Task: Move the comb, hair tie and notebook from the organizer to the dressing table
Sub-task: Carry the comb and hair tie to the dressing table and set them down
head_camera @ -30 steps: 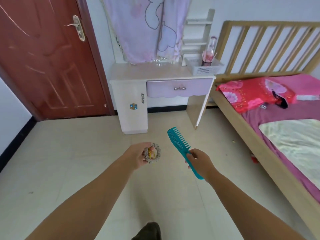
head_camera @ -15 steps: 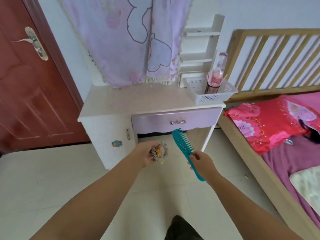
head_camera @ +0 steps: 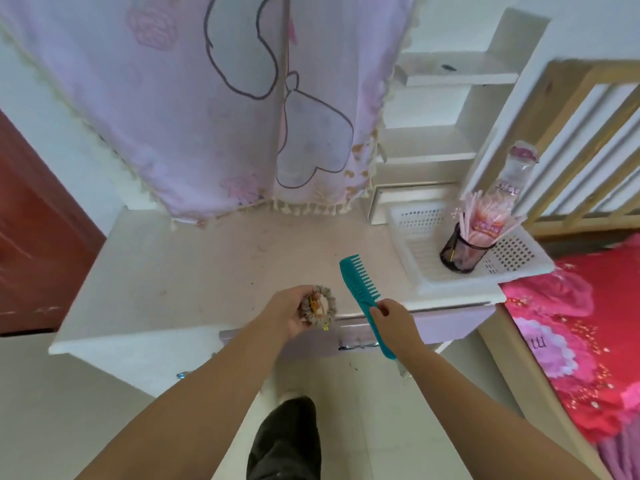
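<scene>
My left hand [head_camera: 289, 315] grips a grey scrunchie hair tie [head_camera: 320, 306] with thin yellow bands inside it, held over the front edge of the pale dressing table [head_camera: 194, 271]. My right hand [head_camera: 394, 322] holds a teal comb [head_camera: 362, 292] by its handle, teeth facing right, its head above the tabletop near the front right. No notebook is visible.
A white perforated basket [head_camera: 485, 268] with a dark mesh cup of pink sticks [head_camera: 464, 244] sits on the table's right end. A pink cloth [head_camera: 221, 109] hangs over the mirror; white shelves [head_camera: 446, 109] stand behind. A bed with a red quilt [head_camera: 581, 323] lies right, a red door [head_camera: 31, 237] left.
I have walked up to the dressing table, which now fills the view. Both hands, still holding the hair tie and comb, are now over its front edge.
</scene>
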